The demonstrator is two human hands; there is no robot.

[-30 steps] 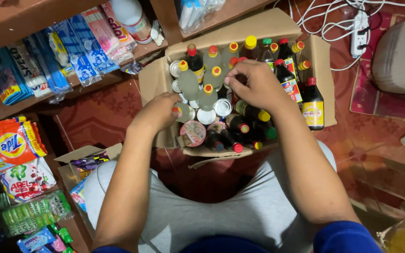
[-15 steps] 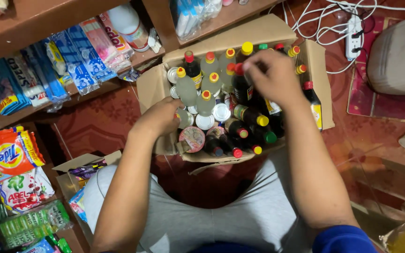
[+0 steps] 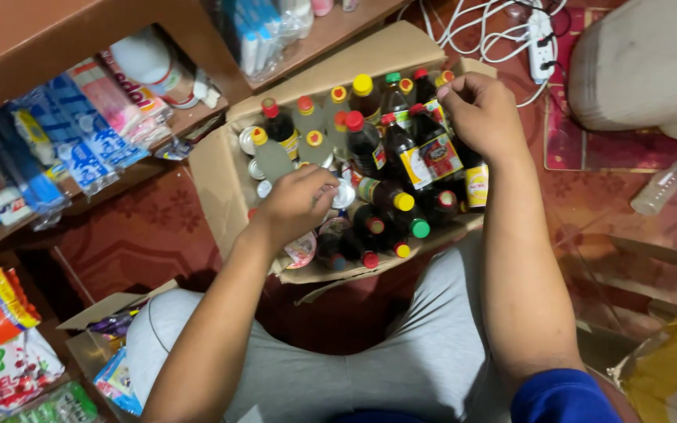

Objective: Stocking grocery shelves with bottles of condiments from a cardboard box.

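Right hand [image 3: 481, 116] is curled over the back right corner of the box [image 3: 221, 176], fingertips pressed together on the top of a dark bottle [image 3: 437, 153] there. Left hand [image 3: 298, 202] lies palm down on the caps near the box's front left, fingers bent; I cannot tell if it pinches anything. The box stands on the red floor before the person's knees, just below the shelf [image 3: 56, 47], flaps open. It is packed with bottles, all upright with caps pointing up, long axis vertical. About ten dark bottles with red, yellow or green caps fill the right side; about four paler bottles [image 3: 307, 117] and some round lids [image 3: 248, 141] fill the left. One clear bottle [image 3: 660, 188] lies on its side, well apart to the right of the box. Compared with half a second before, the right hand has moved farther toward the back right corner, and the left hand has slid a little toward the middle of the box.
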